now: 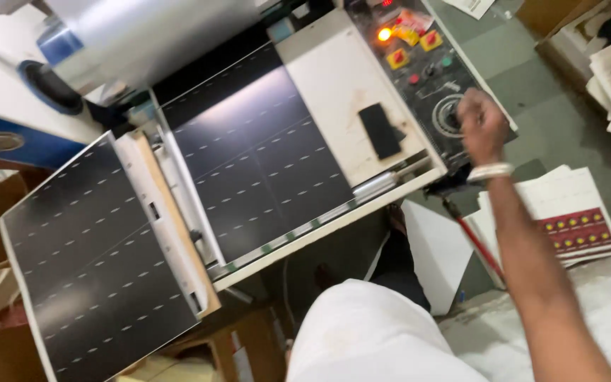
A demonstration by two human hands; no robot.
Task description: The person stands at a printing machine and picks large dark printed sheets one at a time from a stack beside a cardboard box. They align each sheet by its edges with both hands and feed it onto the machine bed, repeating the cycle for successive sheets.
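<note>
My right hand reaches out to the black control panel of a laminating machine, fingers curled at a round dial. A white band circles the wrist. An orange lamp glows on the panel above red and yellow buttons. A glossy black printed sheet lies on the machine bed, and a second black sheet rests on the feed board at lower left. My left hand is out of sight.
A large roll of shiny film sits above the bed. A black phone lies on the white machine top. Stacks of printed sheets sit on the floor at right. A red-handled stick leans nearby. My white-clothed knee is below.
</note>
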